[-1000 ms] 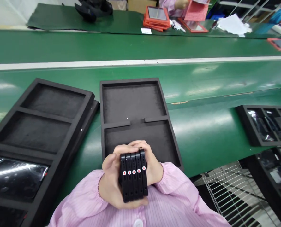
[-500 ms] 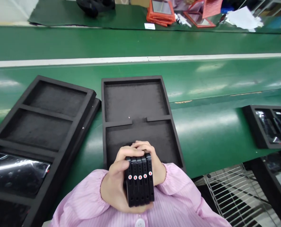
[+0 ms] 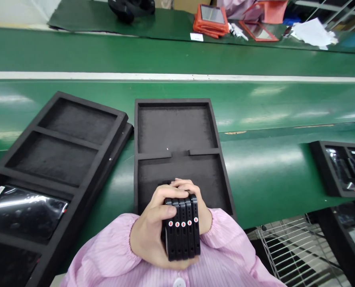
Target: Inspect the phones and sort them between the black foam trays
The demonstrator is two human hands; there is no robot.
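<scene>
Close to my body I hold a stack of several slim black phone-shaped casings (image 3: pixel 183 235), standing side by side with their narrow edges facing me. Each edge bears a small round white sticker with a red arrow. My left hand (image 3: pixel 149 231) is wrapped round the left side and underside, its thumb on the leftmost casing. On the right and far side, my right hand (image 3: pixel 203 213) is closed against the stack, most of its fingers hidden. Beyond and partly beneath my hands lies a black foam tray (image 3: pixel 138 131) with two joined compartments.
At left, a stacked black compartment tray (image 3: pixel 89 167) holds a glossy dark panel (image 3: pixel 28 213). Another tray (image 3: pixel 318 167) with dark glossy parts sits at right, above a wire rack (image 3: pixel 294 247). Orange-framed items (image 3: pixel 212 24) and white papers (image 3: pixel 313 32) lie on the far bench.
The whole view has shifted slightly, so everything appears a little further right. My left thumb has moved onto the leftmost casing's edge. Both hands still hold the stack.
</scene>
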